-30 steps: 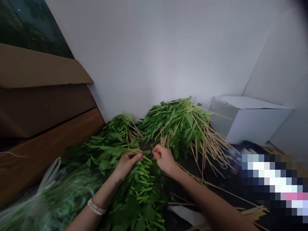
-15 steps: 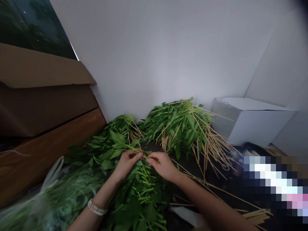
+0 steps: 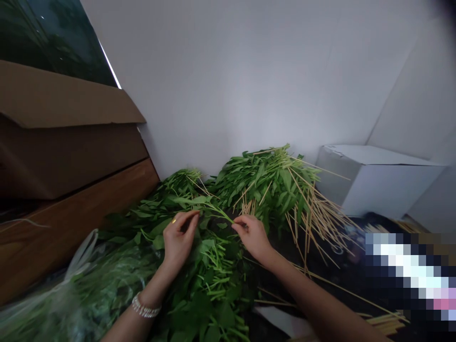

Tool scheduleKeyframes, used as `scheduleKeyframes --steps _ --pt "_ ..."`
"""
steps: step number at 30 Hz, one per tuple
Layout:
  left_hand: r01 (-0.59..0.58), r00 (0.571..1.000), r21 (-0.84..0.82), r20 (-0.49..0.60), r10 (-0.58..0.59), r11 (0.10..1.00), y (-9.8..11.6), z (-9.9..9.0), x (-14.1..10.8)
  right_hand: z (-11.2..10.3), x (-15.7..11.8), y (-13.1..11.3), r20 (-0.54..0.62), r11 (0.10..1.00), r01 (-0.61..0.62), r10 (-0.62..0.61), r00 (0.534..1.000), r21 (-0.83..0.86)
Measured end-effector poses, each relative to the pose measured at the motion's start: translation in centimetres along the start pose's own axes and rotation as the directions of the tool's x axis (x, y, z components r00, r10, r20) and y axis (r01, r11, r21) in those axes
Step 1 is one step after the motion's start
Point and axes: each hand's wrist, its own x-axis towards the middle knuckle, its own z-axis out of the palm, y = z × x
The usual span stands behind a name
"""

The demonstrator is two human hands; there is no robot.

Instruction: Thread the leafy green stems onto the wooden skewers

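Note:
Pinched at its cut end by my right hand [image 3: 251, 237] is a leafy green stem [image 3: 217, 208], its leaves pointing left. My left hand [image 3: 181, 235], wearing a ring and a beaded bracelet, has thumb and fingertips drawn together just below those leaves; whatever may lie between them is too small to make out. Beneath both hands lies a pile of leafy greens [image 3: 217, 270] with cut stem ends facing right. Beyond them, a bigger heap of greens [image 3: 252, 178] has many thin wooden skewers [image 3: 317, 216] sticking out, and a smaller bunch [image 3: 180, 180] sits to its left.
A clear plastic bag of greens [image 3: 107, 280] lies at lower left. Behind it, a cardboard box [image 3: 71, 156] rests on a wooden surface [image 3: 107, 194]. A white box [image 3: 388, 185] stands right against the white wall [image 3: 242, 85]. Loose skewers [image 3: 388, 323] lie at lower right.
My hands have moved apart, the left one leftward and the right one slightly rightward and up. The stem has come up with my right hand, its leaves now clear of my left fingers.

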Motion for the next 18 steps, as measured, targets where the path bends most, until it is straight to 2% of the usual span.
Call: scheduleKeyframes --steps 3,6,11,18 --pt "-0.047 0.996 0.032 -0.079 0.050 0.998 0.0 -0.4 0.2 -0.3 0.0 -0.2 -0.013 0.995 0.071 -0.072 0.997 -0.067" --pt "-0.144 0.986 0.096 -0.068 0.151 0.985 -0.5 -0.3 0.2 -0.5 -0.1 -0.3 -0.012 0.985 0.131 -0.133 0.991 -0.114" --pt "-0.383 0.923 0.240 0.056 0.381 0.892 -1.3 0.2 0.0 -0.4 -0.3 -0.5 -0.005 0.966 0.196 -0.200 0.980 -0.167" --pt "-0.490 0.872 0.338 0.209 0.443 0.804 -1.0 0.2 0.3 -0.5 -0.4 -0.8 0.001 0.919 0.299 -0.309 0.951 -0.258"
